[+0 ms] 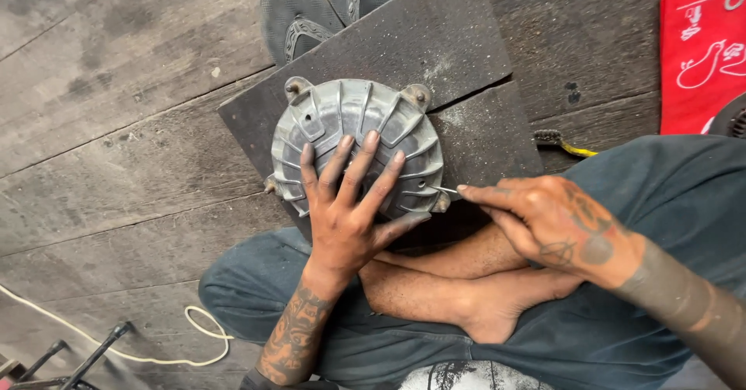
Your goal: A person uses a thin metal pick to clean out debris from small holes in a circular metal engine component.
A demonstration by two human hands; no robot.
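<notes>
thin tool in right hand lies level — tip leftward into cover.

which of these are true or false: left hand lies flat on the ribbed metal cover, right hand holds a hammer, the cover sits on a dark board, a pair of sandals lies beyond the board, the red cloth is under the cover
1. The left hand lies spread on the ribbed metal cover. True.
2. The right hand holds a hammer. False: it pinches a thin metal tool whose tip meets the cover's right edge.
3. The cover sits on a dark board. True.
4. A pair of sandals lies beyond the board. True, partly tucked under its far edge.
5. The red cloth is under the cover. False: it lies apart at the upper right, on the wooden floor.
</notes>
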